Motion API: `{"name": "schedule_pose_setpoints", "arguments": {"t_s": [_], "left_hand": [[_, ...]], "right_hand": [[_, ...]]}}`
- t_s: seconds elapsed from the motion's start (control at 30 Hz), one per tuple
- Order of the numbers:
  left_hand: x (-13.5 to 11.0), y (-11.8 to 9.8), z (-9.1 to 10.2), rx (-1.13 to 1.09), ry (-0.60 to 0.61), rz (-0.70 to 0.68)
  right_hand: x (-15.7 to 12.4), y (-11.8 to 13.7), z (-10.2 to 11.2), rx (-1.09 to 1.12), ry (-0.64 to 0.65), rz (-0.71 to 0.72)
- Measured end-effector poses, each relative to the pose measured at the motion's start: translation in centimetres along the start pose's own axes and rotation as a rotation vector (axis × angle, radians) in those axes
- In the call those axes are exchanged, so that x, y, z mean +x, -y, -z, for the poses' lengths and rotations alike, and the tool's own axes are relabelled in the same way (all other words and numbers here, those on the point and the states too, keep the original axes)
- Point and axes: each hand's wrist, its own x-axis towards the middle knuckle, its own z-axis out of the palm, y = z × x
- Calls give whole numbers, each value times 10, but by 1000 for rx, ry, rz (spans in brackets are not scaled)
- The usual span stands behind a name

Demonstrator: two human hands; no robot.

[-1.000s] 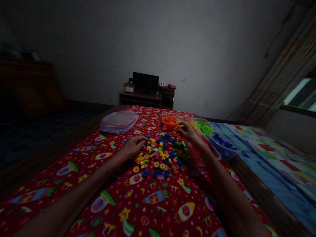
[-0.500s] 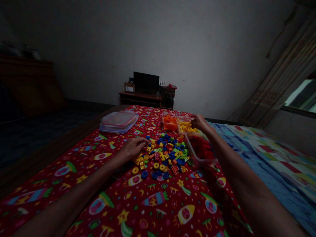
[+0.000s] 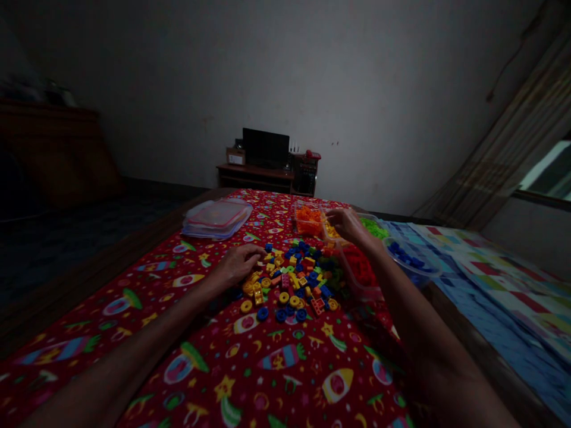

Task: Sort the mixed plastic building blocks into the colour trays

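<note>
A heap of mixed toy building bricks (image 3: 293, 279), with yellow and blue wheels at its near edge, lies on a red patterned cloth (image 3: 178, 333). My left hand (image 3: 238, 264) rests at the heap's left side, fingers loosely bent and apart, with no brick visible in them. Over a clear container of yellow bricks (image 3: 331, 230) hovers my right hand (image 3: 349, 226), its fingers stretched leftward and apart; I see nothing held. This hand hides most of the yellow bricks. Nearer me, a container of red bricks (image 3: 360, 267) is partly covered by my right forearm.
Left of the yellow container stands a container of orange bricks (image 3: 308, 221). Green bricks (image 3: 373, 228) and a round tub of blue bricks (image 3: 408, 257) are to the right. Stacked clear lids (image 3: 217, 219) lie at the left. A monitor (image 3: 266, 147) stands on a desk behind.
My right hand has moved left over the yellow container, and its fingers have spread. The green and blue bricks behind my forearm now show more. My left hand has barely moved.
</note>
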Motion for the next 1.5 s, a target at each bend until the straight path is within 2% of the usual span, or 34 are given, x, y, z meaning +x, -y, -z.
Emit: {"name": "schedule_pose_setpoints", "arguments": {"t_s": [0.13, 0.23, 0.37, 0.47, 0.57, 0.67, 0.8, 0.93, 1.03, 1.13, 1.23, 1.3, 1.43, 1.5], "left_hand": [[0, 1, 1, 89, 0, -7], [0, 3, 0, 192, -2, -71], [-1, 8, -7, 263, -31, -170], [-2, 10, -13, 303, 14, -222], [-2, 11, -17, 290, 59, -280], [-1, 13, -18, 272, 77, -289], [1, 17, -18, 309, 42, -247], [0, 15, -15, 347, 29, -185], [-1, 10, -13, 374, 14, -133], [0, 6, -10, 338, -28, -117], [1, 2, -7, 162, -75, -80], [0, -2, -4, -11, -59, -19], [-3, -9, -2, -288, 52, 147], [-4, -9, -4, -397, 68, 197]], "right_hand": [[-28, 35, -19, 53, 81, 87], [-44, 53, -35, 37, 113, 109], [-55, 70, -55, -1, 145, 121], [-55, 81, -71, -12, 172, 177], [-55, 89, -85, -82, 262, 280], [-56, 90, -95, -106, 333, 292], [-59, 81, -96, -72, 273, 229], [-58, 74, -91, 117, 193, 207], [-53, 74, -86, 355, 157, 122], [-51, 78, -81, 629, 233, 23], [-53, 81, -75, 913, 333, -64], [-56, 83, -72, 1046, 351, -136], [-57, 84, -72, 1110, 367, -238], [-56, 83, -75, 1120, 351, -277]]}}
